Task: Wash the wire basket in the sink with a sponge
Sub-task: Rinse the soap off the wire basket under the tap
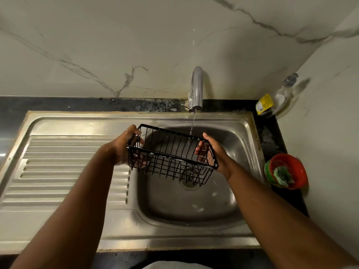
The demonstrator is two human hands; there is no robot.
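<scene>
Black wire basket (171, 152) held above the sink (186, 208), under the running tap (197, 88).
Left hand (123, 147) and right hand (212, 151) curl their fingers (199, 150) round its short ends; thin open bars, tilted.

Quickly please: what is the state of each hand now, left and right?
The left hand grips the left end of the wire basket.
The right hand grips its right end.

Brushed stainless-steel sink (116, 123), dull sheen. Over it, wire basket (172, 157) of black-coated metal wire. Behind the sink: tap (197, 86) in glossy polished chrome; wall (97, 45) of smooth, veined marble-look panels. Right of the sink: bowl (300, 170) of glossy red plastic; sponge (282, 176) of rough green fibre.
</scene>
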